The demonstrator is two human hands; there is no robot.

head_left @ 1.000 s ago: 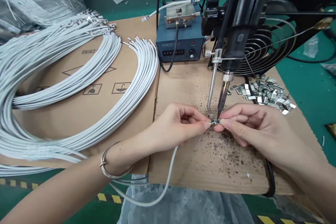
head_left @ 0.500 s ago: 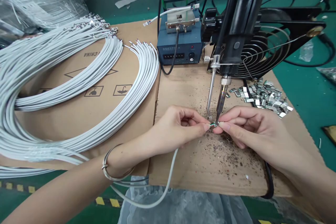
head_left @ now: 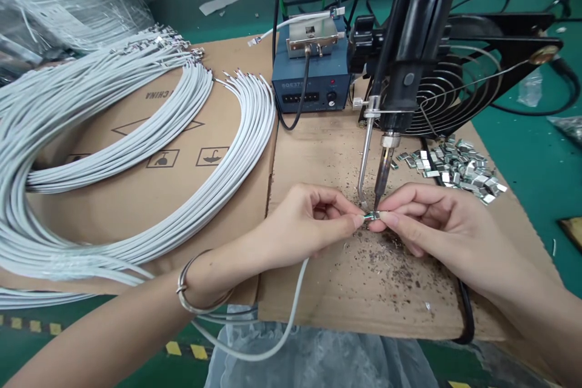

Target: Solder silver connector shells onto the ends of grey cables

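My left hand [head_left: 309,218] pinches the end of a white cable [head_left: 291,309] that loops down off the front edge of the cardboard. My right hand [head_left: 431,224] pinches a small metal connector shell [head_left: 373,214] against that cable end. Both fingertips meet right under the tip of a fixed soldering iron [head_left: 384,173] and its solder feed tube [head_left: 364,163]. The iron's tip touches the joint between my fingers.
Bundles of white cables [head_left: 113,151] curve over the cardboard at left. A blue soldering station [head_left: 311,82] stands at the back, a black fan [head_left: 459,88] to its right. Several loose metal shells [head_left: 459,163] lie at right. Solder crumbs [head_left: 386,267] litter the cardboard.
Both hands have kept the cable end and shell under the iron tip; only the view shifted slightly.
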